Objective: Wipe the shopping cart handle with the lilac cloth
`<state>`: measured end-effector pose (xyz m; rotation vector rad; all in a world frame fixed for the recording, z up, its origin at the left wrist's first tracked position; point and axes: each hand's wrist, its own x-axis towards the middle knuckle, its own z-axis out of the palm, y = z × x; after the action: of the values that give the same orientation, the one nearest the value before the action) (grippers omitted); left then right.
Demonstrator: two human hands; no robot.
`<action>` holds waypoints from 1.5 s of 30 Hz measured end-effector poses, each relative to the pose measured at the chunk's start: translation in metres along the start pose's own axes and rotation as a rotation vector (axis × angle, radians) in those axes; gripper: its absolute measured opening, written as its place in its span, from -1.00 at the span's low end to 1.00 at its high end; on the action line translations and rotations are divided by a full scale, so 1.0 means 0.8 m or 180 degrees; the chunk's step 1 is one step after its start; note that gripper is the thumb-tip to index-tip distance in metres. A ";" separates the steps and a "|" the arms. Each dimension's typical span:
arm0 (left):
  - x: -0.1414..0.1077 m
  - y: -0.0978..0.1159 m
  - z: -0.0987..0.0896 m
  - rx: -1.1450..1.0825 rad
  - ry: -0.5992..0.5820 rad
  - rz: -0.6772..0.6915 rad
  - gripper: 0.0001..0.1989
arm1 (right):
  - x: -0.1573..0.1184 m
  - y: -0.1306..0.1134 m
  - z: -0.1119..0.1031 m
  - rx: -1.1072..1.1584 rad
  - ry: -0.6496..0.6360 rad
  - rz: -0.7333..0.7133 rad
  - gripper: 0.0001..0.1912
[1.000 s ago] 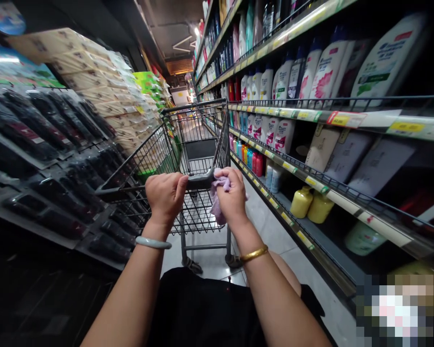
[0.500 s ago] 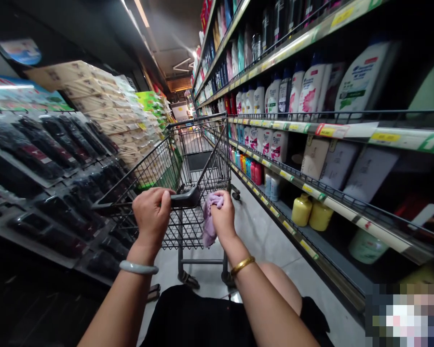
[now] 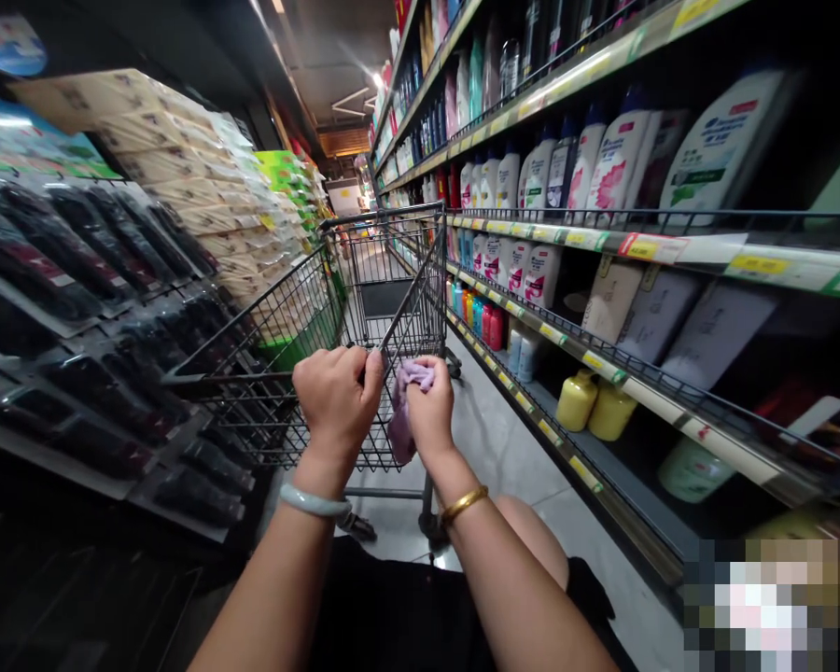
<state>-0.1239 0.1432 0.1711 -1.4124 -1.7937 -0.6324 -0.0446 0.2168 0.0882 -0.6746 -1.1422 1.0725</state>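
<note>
My left hand (image 3: pixel 340 401), with a pale bangle on its wrist, is closed around the handle of a dark wire shopping cart (image 3: pixel 384 301). Its knuckles face up and its thumb lies along the right side, near the handle's right corner. Bunched in my right hand (image 3: pixel 430 406) is a purple cloth (image 3: pixel 400 429), part of which hangs down beside the fist. This hand is just right of the left one, in front of the cart basket; whether it touches the handle cannot be seen. The cart's wire basket shows nothing inside.
Shelves of shampoo bottles (image 3: pixel 620 168) and yellow jars (image 3: pixel 576 399) line the right side. Close on the left hang packaged dark goods (image 3: pixel 49 252), with stacked tan packs (image 3: pixel 175 168) behind. Grey floor (image 3: pixel 490 448) shows between cart and shelf. A blurred patch (image 3: pixel 770 607) covers the lower right corner.
My left hand has slid right along the cart handle, closer to my right hand, covering the handle's right end. The right hand still grips the cloth. The view has shifted slightly.
</note>
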 end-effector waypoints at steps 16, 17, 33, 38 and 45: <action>-0.016 -0.006 -0.016 -0.0207 0.0193 0.0009 -0.51 | -0.001 -0.061 0.010 0.0212 -0.0308 -0.1766 -0.54; -0.018 -0.007 -0.018 -0.0229 0.0202 0.0024 -0.51 | 0.001 -0.064 0.011 0.0229 -0.0426 -0.1905 -0.53; -0.044 -0.015 -0.036 -0.0648 0.0847 0.0374 -0.56 | 0.013 -0.032 0.014 -0.0429 0.0333 -0.1515 -0.68; -0.046 -0.020 -0.037 -0.0753 0.0997 0.0357 -0.55 | -0.024 -0.020 0.027 -0.0836 0.0293 -0.1032 -0.33; -0.051 -0.028 -0.040 -0.0806 0.0928 0.0333 -0.56 | -0.037 -0.034 0.025 -0.0537 0.0174 -0.1558 -0.56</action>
<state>-0.1328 0.0887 0.1591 -1.4808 -1.4399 -0.9824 -0.0560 0.1775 0.1070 -0.5121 -1.2753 0.5450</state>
